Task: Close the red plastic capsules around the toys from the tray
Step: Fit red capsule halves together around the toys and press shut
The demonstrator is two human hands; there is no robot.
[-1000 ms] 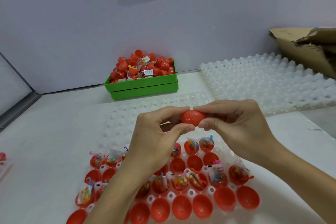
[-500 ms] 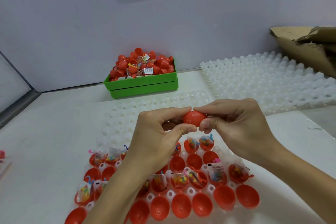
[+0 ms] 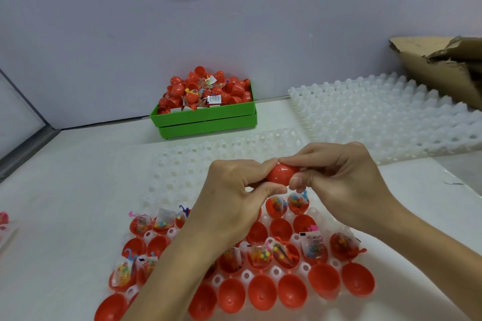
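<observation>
A red capsule (image 3: 281, 174) hangs above the white tray (image 3: 198, 164), pinched from both ends. My left hand (image 3: 234, 200) grips its left half between thumb and fingers. My right hand (image 3: 336, 180) grips its right half the same way. I cannot tell whether the seam is fully shut, as fingers cover it. Below, in the tray's near rows, sit several open red halves (image 3: 262, 292) and several halves holding bagged toys (image 3: 259, 255).
A green bin (image 3: 206, 118) piled with red capsules stands at the back by the wall. A second white tray (image 3: 378, 117) lies back right, with torn cardboard (image 3: 440, 70) beyond it. A pink item (image 3: 3, 219) shows at the left edge.
Both hands have kept the capsule between them and pressed closer together. The fingers have slid further over it, and the capsule shows less.
</observation>
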